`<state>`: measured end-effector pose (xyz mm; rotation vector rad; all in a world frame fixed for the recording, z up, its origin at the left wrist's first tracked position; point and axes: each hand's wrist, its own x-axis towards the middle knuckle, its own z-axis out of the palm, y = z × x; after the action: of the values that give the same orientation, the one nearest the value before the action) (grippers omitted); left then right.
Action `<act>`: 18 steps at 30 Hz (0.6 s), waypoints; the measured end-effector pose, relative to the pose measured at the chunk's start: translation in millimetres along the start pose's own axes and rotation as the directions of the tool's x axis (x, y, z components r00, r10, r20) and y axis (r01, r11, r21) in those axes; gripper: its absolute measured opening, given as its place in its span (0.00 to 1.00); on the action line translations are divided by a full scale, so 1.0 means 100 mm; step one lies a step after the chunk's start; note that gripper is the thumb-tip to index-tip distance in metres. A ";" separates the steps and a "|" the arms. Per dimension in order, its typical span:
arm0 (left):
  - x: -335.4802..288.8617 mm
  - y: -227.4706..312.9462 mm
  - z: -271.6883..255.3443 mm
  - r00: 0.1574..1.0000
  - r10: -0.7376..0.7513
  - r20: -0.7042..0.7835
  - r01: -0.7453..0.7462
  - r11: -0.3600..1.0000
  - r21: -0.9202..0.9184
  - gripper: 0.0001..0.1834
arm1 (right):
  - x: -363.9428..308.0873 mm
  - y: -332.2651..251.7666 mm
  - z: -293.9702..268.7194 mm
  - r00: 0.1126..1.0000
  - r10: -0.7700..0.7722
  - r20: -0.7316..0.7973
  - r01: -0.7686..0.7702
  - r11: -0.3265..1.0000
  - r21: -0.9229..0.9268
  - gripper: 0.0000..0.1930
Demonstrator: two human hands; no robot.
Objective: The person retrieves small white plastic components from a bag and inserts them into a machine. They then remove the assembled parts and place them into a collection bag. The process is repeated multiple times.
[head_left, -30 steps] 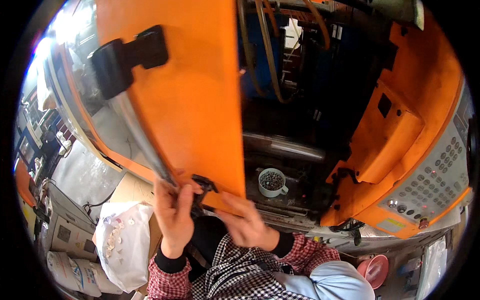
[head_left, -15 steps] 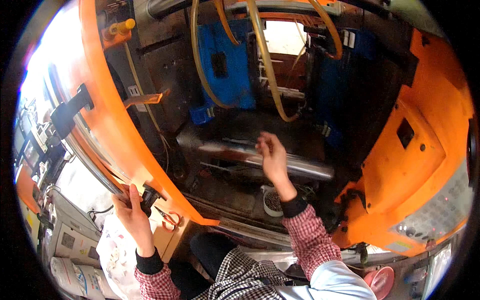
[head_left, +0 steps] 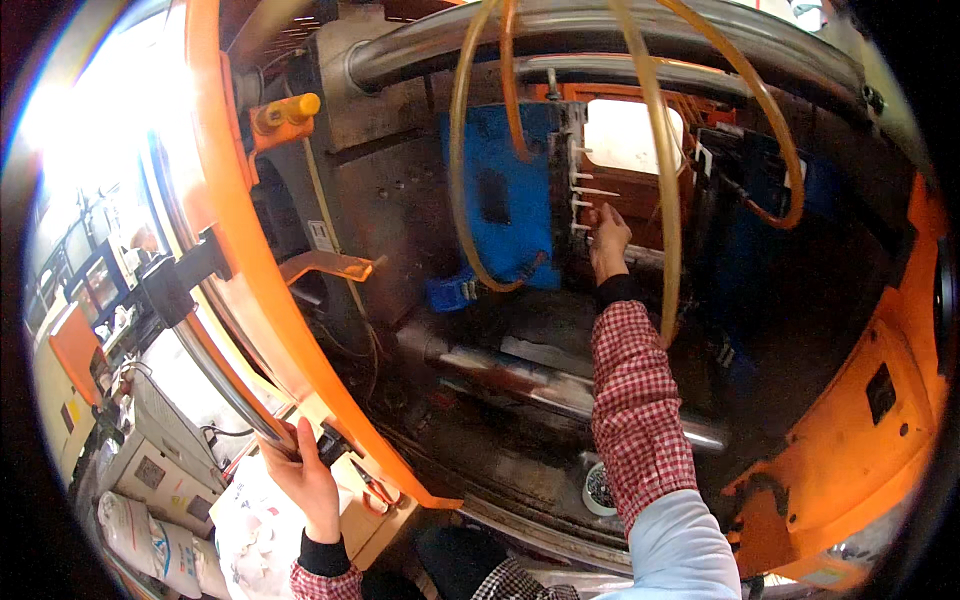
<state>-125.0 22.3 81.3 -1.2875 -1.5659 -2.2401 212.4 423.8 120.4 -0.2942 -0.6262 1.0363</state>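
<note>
My left hand [head_left: 305,478] is at the lower end of the orange sliding door [head_left: 290,330], thumb up, its partly hidden fingers curled round the handle beside a black fitting [head_left: 333,442]. Far forward, my right hand [head_left: 608,240] reaches between the halves of an injection mould. Its fingers are drawn together close to thin white plastic pieces [head_left: 597,191] that stick out of the face of the blue mould half [head_left: 500,200]. Whether the fingertips grip one of them is not clear.
Yellowish hoses [head_left: 655,120] hang in front of the mould. A polished steel bar [head_left: 540,380] crosses below my right arm. A white cup of dark bits [head_left: 600,490] stands near the machine's front edge. Red-handled scissors [head_left: 374,492] lie on a board beside a white bag [head_left: 255,530].
My right hand has moved forward and up, from above the steel bar to the white pieces at the mould. My left hand stays at the door. The view has shifted.
</note>
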 end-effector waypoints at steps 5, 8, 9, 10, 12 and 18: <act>0.01 -0.07 -0.07 1.000 -0.005 0.015 0.005 1.000 0.020 0.06 | 0.01 0.05 0.28 0.980 -0.035 -0.197 0.003 0.987 -0.160 0.11; 0.01 -0.05 -0.06 1.000 -0.015 -0.005 0.015 1.000 0.017 0.08 | 0.07 0.07 0.28 0.971 -0.049 -0.236 -0.017 0.962 -0.271 0.11; 0.00 -0.04 -0.03 1.000 -0.017 -0.013 0.017 1.000 0.009 0.08 | 0.11 0.03 0.26 0.962 -0.065 -0.265 -0.021 0.950 -0.311 0.11; 0.01 -0.03 -0.02 1.000 -0.002 -0.011 0.002 1.000 0.017 0.08 | 0.30 0.12 0.14 0.964 -0.135 -0.228 0.076 0.966 -0.249 0.12; 0.00 -0.02 0.01 1.000 0.022 -0.008 -0.021 0.999 0.036 0.09 | 0.49 0.18 -0.03 0.978 -0.130 -0.165 0.097 0.976 -0.193 0.12; -0.01 0.00 0.01 0.999 0.029 0.016 -0.029 1.000 -0.007 0.09 | 0.50 0.13 -0.04 0.768 -0.594 -0.238 0.289 0.654 -0.700 0.14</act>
<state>-123.9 22.3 80.8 -1.3241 -1.5367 -2.2250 223.6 473.6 128.3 -0.9009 -0.5604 0.1975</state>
